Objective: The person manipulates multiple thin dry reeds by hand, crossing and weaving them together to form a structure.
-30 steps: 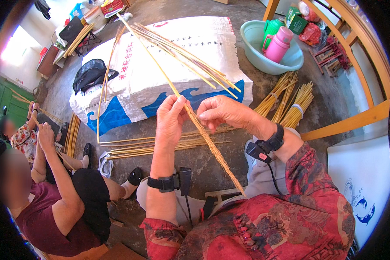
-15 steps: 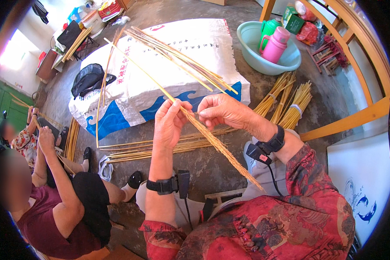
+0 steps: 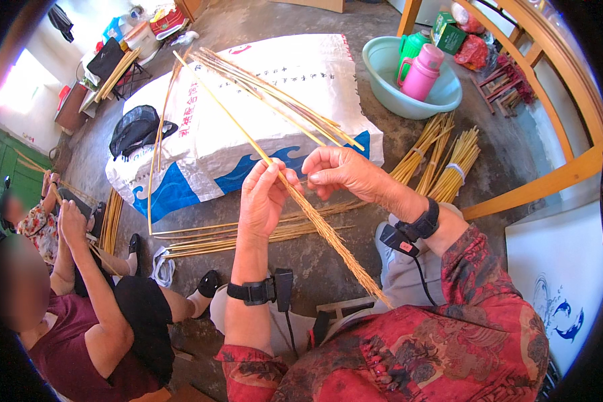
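A long straw-coloured grass stalk [image 3: 232, 119] slants across in front of me, its bushy seed head [image 3: 329, 234] pointing down toward my lap. My left hand [image 3: 262, 197] is closed around it where the bare stem meets the head. Just to the right, my right hand [image 3: 345, 175] is closed with thumb and fingertips together near the stalk; a thin strand may be in the pinch, too fine to make out. Beyond the hands, more loose stalks [image 3: 268, 84] lie on a white woven sack [image 3: 295, 110] with blue wave shapes.
A black mesh cap [image 3: 141, 128] rests on the sack. More stalks [image 3: 208, 242] lie on the floor. Tied bundles [image 3: 457, 164] stand at right, below a pale green basin [image 3: 382, 87] holding two flasks. A wooden frame [image 3: 543, 184] borders the right. Two people [image 3: 90, 315] handle stalks at left.
The stalk has shifted slightly, its seed head tip moving left and a little lower. My right hand has turned a little and its fingers have curled more; my left hand keeps its grip.
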`<state>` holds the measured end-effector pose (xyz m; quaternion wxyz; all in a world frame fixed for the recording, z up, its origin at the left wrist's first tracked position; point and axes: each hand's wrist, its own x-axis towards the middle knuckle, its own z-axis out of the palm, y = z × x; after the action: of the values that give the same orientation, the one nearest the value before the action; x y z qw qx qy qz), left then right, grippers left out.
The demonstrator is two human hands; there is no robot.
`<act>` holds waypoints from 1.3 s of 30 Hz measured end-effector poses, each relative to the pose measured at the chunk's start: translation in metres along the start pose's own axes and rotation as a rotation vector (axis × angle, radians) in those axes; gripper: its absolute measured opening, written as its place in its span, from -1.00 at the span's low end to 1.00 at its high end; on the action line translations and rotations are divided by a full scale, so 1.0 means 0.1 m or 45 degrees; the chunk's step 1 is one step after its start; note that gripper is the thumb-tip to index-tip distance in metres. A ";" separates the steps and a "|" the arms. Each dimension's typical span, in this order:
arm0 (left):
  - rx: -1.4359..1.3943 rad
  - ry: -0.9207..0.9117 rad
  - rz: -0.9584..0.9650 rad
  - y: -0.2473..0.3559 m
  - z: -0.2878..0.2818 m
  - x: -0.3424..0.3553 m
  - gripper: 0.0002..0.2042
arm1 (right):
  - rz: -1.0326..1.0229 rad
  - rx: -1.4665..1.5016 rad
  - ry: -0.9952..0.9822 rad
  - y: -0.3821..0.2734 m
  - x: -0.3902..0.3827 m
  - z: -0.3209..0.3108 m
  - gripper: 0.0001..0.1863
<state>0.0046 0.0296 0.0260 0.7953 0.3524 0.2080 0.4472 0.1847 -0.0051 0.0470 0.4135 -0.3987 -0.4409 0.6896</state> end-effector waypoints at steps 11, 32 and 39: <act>0.035 0.004 0.025 -0.02 0.01 0.02 -0.88 | -0.054 -0.105 0.061 -0.04 -0.04 -0.06 -0.82; 0.290 0.116 0.116 -0.08 -0.03 0.04 -0.91 | -0.163 -0.271 0.119 0.03 -0.03 0.09 -0.84; 0.561 0.102 0.097 -0.10 -0.05 0.02 -0.90 | -0.314 -0.377 0.107 0.15 0.02 0.10 -0.85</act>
<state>0.0083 0.0296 0.0153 0.6728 0.5072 0.3186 0.4342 0.1717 -0.0096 0.0352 0.4497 -0.4267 -0.5654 0.5441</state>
